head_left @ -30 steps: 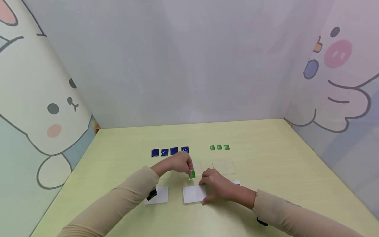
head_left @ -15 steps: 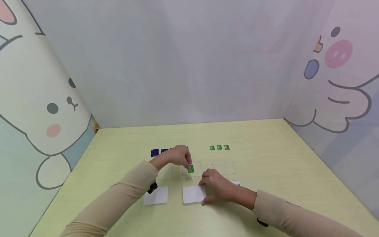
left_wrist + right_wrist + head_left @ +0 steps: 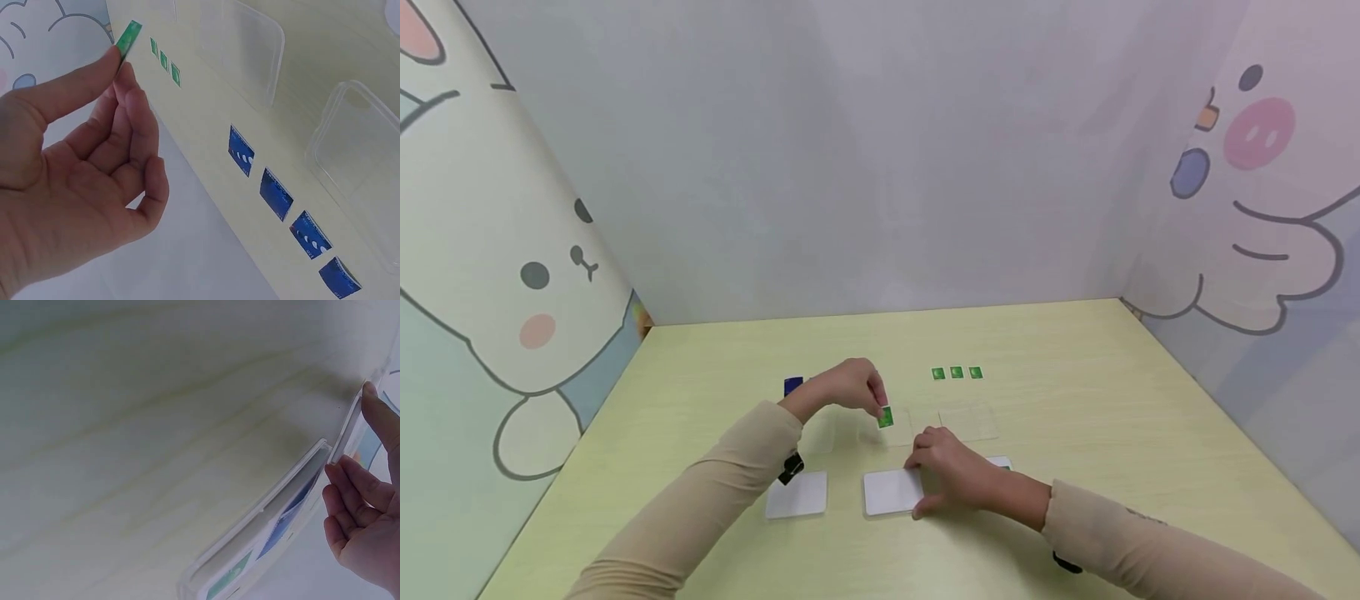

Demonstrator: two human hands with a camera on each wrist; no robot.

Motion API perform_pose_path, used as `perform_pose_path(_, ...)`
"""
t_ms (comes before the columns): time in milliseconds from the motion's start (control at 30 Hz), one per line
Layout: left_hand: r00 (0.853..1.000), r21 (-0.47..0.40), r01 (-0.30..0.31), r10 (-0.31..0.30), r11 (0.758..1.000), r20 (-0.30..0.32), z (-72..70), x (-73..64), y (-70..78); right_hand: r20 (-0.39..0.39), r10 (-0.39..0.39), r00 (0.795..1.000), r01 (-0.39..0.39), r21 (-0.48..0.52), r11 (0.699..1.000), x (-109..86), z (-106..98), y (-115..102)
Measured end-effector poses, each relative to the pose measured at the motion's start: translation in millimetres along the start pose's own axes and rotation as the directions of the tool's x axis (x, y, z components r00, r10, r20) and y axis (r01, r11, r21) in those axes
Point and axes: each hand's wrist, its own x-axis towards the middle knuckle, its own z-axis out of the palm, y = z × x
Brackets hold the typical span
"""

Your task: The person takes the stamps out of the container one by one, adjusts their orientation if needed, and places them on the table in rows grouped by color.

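Note:
My left hand (image 3: 853, 385) pinches a small green stamp (image 3: 886, 417) between thumb and forefinger, above a clear plastic lid (image 3: 898, 432). In the left wrist view the stamp (image 3: 129, 39) is tilted nearly edge-on, with the other fingers loosely curled below. My right hand (image 3: 953, 473) holds the middle clear box (image 3: 891, 492), white on top, by its right part. Its thumb is at the near edge and its fingers at the far one. Beneath the right wrist sits another box (image 3: 256, 525) with a green and a blue stamp inside.
Three green stamps (image 3: 957, 372) lie in a row at the back right. Several blue stamps (image 3: 276, 194) are lined up at the back left, mostly behind the left hand in the head view. Another clear lid (image 3: 967, 422) and a white-topped box (image 3: 797, 496) lie on the table.
My left hand has carried the green stamp away from me, from near the middle box to above the middle lid. The right hand has stayed in place on the box.

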Motion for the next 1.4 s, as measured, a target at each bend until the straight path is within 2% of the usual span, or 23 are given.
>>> perform_pose_path(267,1.000,-0.002,-0.008,0.008,1.000,-0.030,-2.1,3.2,2.4,0.005,0.001,1.000,-0.001,-0.003,1.000,-1.6,-1,1)
perform_pose_path(567,1.000,0.013,0.014,-0.014,1.000,-0.028,-6.2,12.2,3.4,0.008,0.014,1.000,-0.014,-0.006,1.000,-2.1,0,1)
perform_pose_path(1400,0.998,0.033,0.033,-0.031,0.999,-0.052,-4.0,28.6,11.7,0.020,0.024,1.000,-0.024,-0.004,1.000,-2.4,0,1)
